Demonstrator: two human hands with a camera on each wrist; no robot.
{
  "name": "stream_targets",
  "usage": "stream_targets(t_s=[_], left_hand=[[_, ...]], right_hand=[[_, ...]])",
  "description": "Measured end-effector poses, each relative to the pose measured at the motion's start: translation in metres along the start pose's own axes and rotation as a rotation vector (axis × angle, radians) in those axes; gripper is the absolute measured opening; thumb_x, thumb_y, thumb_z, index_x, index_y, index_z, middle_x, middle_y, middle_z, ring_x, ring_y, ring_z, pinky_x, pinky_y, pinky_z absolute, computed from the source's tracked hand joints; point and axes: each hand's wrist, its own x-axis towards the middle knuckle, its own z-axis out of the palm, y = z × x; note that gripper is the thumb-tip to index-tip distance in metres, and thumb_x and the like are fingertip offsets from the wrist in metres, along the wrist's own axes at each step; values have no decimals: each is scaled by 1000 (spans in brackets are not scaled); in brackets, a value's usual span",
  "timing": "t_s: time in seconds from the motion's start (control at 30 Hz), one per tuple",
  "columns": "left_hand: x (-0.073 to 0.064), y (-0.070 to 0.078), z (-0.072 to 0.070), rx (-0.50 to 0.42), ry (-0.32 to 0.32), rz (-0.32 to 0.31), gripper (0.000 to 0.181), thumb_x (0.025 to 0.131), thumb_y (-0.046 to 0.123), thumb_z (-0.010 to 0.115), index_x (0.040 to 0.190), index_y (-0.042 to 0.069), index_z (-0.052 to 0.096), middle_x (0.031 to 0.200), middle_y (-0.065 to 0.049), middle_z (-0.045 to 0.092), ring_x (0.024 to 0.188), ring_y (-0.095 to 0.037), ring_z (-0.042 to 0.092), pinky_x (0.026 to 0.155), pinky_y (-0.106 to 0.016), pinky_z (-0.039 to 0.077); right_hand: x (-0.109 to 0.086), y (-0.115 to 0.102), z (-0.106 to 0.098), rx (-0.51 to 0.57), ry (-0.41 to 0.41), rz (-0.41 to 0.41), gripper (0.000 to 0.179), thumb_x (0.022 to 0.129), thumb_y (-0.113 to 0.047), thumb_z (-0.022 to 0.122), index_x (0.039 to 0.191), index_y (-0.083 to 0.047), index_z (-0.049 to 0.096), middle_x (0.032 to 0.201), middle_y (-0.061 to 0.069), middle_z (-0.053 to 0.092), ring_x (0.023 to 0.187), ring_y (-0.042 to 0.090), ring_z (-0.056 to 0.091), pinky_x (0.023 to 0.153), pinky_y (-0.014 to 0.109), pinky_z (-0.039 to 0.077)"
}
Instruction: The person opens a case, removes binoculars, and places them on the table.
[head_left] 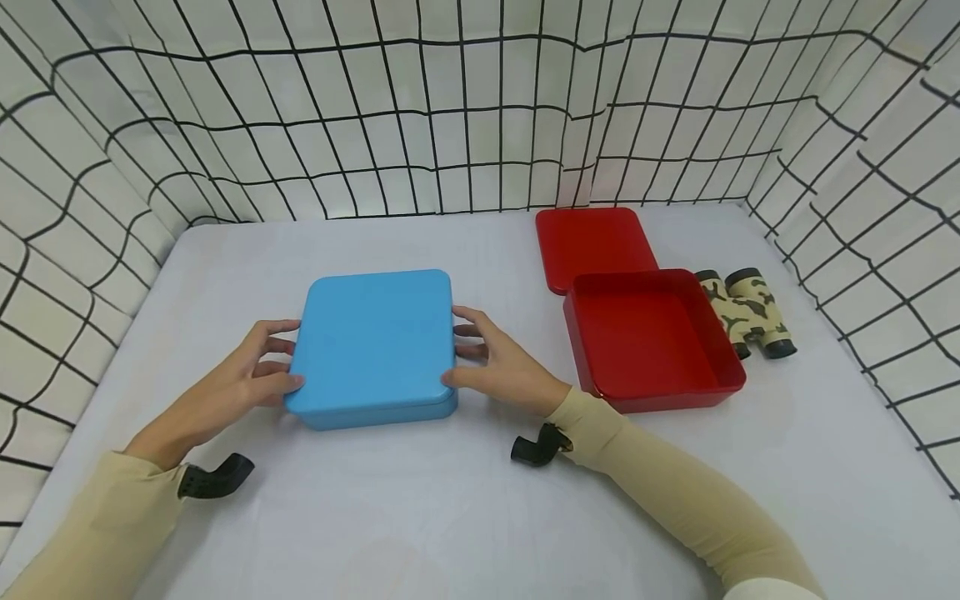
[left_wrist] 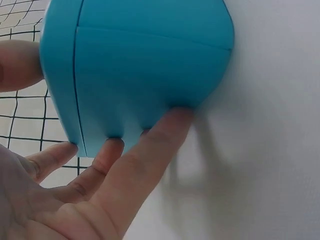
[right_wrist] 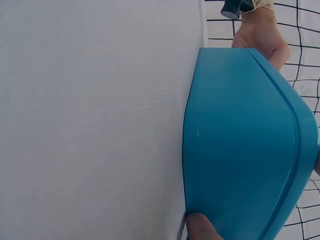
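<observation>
A light blue rectangular box (head_left: 375, 342) with its lid on lies flat on the white table, left of the middle. My left hand (head_left: 251, 375) holds its left side. Its thumb lies at the lid's near left corner, and its fingers (left_wrist: 145, 165) are spread down the side wall in the left wrist view. At the right side my right hand (head_left: 498, 362) grips the box, thumb on the near right corner and fingers along the wall. The right wrist view shows the near wall of the blue box (right_wrist: 235, 140) and one fingertip (right_wrist: 200, 227) low against it.
A red box without its lid (head_left: 645, 396) stands right of the right hand, its inside bare. Its red lid (head_left: 592, 242) lies behind it. Camouflage binoculars (head_left: 753, 312) lie beside it. Black wire grid (head_left: 465, 108) borders the table (head_left: 360, 533) at back and sides.
</observation>
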Motion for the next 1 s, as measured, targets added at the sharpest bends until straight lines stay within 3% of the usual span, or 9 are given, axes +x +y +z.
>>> stream_targets(t_s=[0.2,0.27,0.4,0.57,0.63,0.73,0.87,1.0], left_hand=[[5,0,-5,60,18,7,75,104,34,53,164,12,12,156,-26,33,141,-48,42,101,-55,50],[8,0,-6,80,44,2,72,106,37,51,163,11,15,156,-26,35,141,-46,43,102,-44,52],[16,0,-9,105,114,-2,69,109,41,48,162,7,19,153,-27,40,130,-41,57,86,-20,58],[27,1,-12,99,179,15,70,108,43,49,161,7,21,150,-26,43,126,-36,58,82,-11,53],[30,2,-13,92,191,18,71,107,43,51,161,8,21,151,-25,43,129,-31,54,82,-8,48],[35,2,-13,77,211,22,72,106,43,53,161,9,21,152,-23,42,125,-14,52,84,-7,44],[41,1,-12,32,244,21,71,106,43,54,160,8,23,150,-20,42,110,7,50,82,-5,48],[48,1,-12,3,259,22,69,106,44,54,158,7,26,141,-14,44,101,11,53,80,-7,52]], right_hand=[[1,0,-4,0,18,15,85,92,-34,72,159,-40,22,161,-4,40,147,26,48,111,59,50],[2,0,-5,4,32,31,83,92,-34,71,159,-39,22,159,-4,42,146,26,49,110,59,50],[5,0,-7,21,57,44,79,93,-33,70,158,-36,25,156,-4,45,143,24,52,108,53,53],[10,-5,-6,32,84,33,77,94,-31,70,158,-28,27,154,0,47,138,24,54,101,43,59],[13,-8,-6,16,101,33,75,95,-31,70,158,-26,30,153,1,47,133,24,57,98,41,60],[17,-12,-5,-16,128,38,73,95,-32,70,157,-24,32,151,2,49,122,23,61,94,39,60],[21,-15,-5,-44,153,53,72,94,-33,70,156,-24,34,149,3,50,116,22,63,90,39,60],[24,-16,-6,-45,176,51,70,95,-31,69,155,-22,34,148,3,51,115,21,63,89,38,60]])
